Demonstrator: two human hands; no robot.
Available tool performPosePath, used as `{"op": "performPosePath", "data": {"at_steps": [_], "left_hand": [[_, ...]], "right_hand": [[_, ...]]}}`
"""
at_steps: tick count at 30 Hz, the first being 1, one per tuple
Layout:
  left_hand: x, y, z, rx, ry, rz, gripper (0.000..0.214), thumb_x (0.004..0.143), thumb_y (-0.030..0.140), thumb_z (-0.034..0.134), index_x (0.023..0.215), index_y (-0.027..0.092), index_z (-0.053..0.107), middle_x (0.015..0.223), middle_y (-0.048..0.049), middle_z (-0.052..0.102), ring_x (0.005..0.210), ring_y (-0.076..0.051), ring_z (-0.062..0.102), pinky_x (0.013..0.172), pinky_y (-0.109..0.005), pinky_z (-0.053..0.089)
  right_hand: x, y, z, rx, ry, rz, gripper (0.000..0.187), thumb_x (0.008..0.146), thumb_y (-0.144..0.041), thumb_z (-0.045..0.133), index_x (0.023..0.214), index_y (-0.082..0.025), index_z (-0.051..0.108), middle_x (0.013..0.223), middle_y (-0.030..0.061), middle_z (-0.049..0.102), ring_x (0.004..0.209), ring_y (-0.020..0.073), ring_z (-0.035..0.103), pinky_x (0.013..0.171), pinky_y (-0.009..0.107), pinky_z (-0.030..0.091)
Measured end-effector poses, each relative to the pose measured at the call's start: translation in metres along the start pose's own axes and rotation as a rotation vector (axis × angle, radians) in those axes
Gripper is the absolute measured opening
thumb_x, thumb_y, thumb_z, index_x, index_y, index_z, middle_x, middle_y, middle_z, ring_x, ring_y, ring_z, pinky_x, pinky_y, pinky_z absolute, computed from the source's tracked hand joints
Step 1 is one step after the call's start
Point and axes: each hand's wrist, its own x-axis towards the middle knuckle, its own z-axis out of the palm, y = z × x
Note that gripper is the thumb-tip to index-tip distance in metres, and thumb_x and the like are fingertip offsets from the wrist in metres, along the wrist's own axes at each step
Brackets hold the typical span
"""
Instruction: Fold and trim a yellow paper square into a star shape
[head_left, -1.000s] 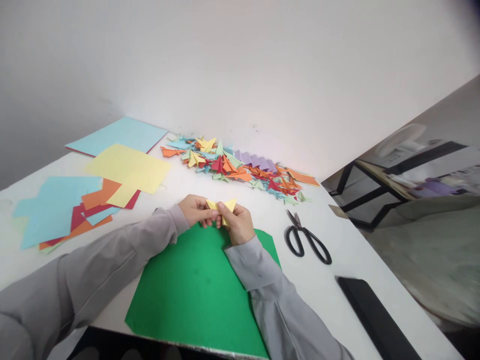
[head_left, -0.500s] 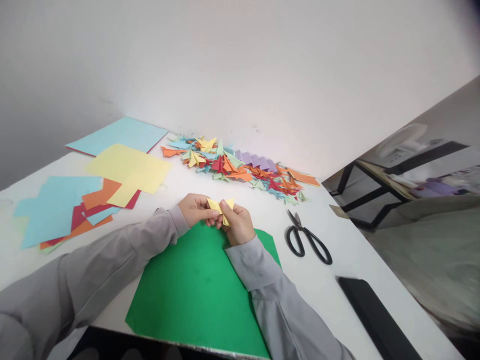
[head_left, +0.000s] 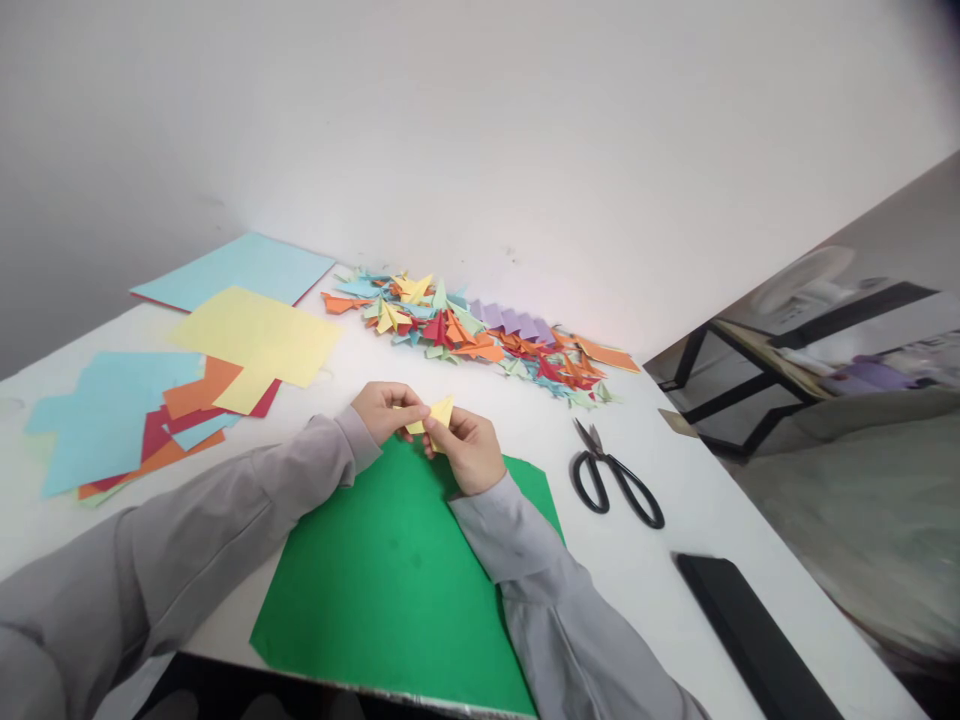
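Note:
Between my hands is a small folded piece of yellow paper [head_left: 440, 413], held just above the far edge of a green sheet [head_left: 397, 560]. My left hand [head_left: 388, 410] pinches its left side between thumb and fingers. From the right, my right hand [head_left: 472, 450] grips it with the thumb on the near face and the fingers curled behind. Parts of the paper are hidden by my thumbs and fingers.
A heap of folded paper planes [head_left: 442, 325] lies along the wall. Coloured paper pieces [head_left: 127, 400] and a yellow sheet [head_left: 259, 330] spread at left, a blue sheet [head_left: 240, 270] behind. Black-handled scissors [head_left: 611, 475] and a black flat object [head_left: 750, 630] lie at right.
Both hands have shifted their hold on the yellow paper. It has turned, and its spread wing-like shape now shows as a smaller pointed piece. My left thumb has come across towards my right.

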Motion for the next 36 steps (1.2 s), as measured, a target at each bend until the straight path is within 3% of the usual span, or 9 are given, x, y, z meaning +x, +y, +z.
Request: {"op": "performPosePath", "data": {"at_steps": [13,22,36], "left_hand": [[0.0014,0.0006,-0.0005,0.083,0.063,-0.039,0.021,0.053,0.022,0.07,0.058,0.01,0.053,0.043,0.0036,0.054,0.035,-0.007,0.05,0.038,-0.019,0.041],[0.0002,-0.0022,-0.0007,0.25,-0.01,-0.016,0.009,0.063,0.017,0.06,0.058,0.011,0.055,0.04,0.0037,0.052,0.037,-0.007,0.049,0.04,-0.018,0.042],[0.0,-0.0005,0.0002,0.152,-0.054,-0.014,0.014,0.069,0.02,0.053,0.059,0.01,0.056,0.041,0.0023,0.052,0.038,-0.006,0.048,0.037,-0.017,0.04]], "right_hand": [[-0.0013,-0.0045,0.0005,-0.045,0.013,0.048,0.016,0.06,-0.03,0.061,0.055,-0.015,0.057,0.046,-0.0021,0.056,0.04,0.0102,0.049,0.043,0.024,0.04],[-0.001,-0.0049,0.0018,-0.064,0.004,0.036,0.013,0.058,-0.026,0.058,0.052,-0.016,0.054,0.042,-0.0035,0.053,0.037,0.0091,0.046,0.04,0.023,0.036],[-0.0007,-0.0051,0.0004,-0.033,0.017,0.036,0.011,0.059,-0.024,0.058,0.052,-0.016,0.055,0.043,-0.0036,0.054,0.037,0.009,0.046,0.04,0.023,0.037]]}}
